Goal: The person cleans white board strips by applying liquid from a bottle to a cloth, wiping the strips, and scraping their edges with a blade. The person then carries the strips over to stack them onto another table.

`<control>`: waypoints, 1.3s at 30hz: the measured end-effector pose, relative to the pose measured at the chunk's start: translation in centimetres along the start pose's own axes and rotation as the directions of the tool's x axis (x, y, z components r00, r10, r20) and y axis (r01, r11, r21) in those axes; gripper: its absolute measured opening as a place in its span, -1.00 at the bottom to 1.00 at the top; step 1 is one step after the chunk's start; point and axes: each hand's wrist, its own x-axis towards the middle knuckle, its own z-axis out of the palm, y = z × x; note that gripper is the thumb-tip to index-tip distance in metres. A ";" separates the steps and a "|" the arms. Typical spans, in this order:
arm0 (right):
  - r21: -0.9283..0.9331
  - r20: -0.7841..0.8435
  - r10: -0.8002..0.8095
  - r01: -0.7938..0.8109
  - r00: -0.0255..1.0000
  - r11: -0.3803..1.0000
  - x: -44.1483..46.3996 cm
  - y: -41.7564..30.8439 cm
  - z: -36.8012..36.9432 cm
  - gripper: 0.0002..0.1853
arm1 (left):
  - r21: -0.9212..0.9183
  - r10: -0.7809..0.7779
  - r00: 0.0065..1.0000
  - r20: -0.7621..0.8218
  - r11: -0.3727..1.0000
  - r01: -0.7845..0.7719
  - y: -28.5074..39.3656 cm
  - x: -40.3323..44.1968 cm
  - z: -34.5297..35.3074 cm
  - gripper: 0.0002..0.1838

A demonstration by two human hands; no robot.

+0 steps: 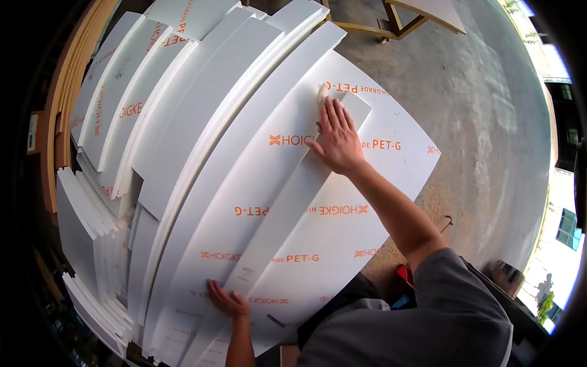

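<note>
A long narrow white strip [284, 205] lies across a broad white panel [373, 183] printed with orange HOIGKE and PET-G lettering. My right hand [339, 137] rests flat near the strip's upper end, fingers extended and thumb apart. A small pale item [322, 93] shows beside its fingertips; what it is and how much lies under the hand cannot be made out. Lower down, my left hand [228, 300] touches the strip's left edge and the panel, fingers spread, with nothing visible in it.
Stacked white panels [208, 92] fill the left side, with more upright boards [79, 214] at the lower left. A wooden frame [397, 24] stands at the top on the grey floor [489, 122]. Something red [405, 275] is near my right arm.
</note>
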 end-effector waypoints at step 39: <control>0.028 0.249 -0.658 0.674 0.710 0.738 -34.4 -52.7 7.1 -0.14 | -0.658 -0.769 0.637 -0.056 0.508 0.555 -24.1 -52.7 -6.5 -0.26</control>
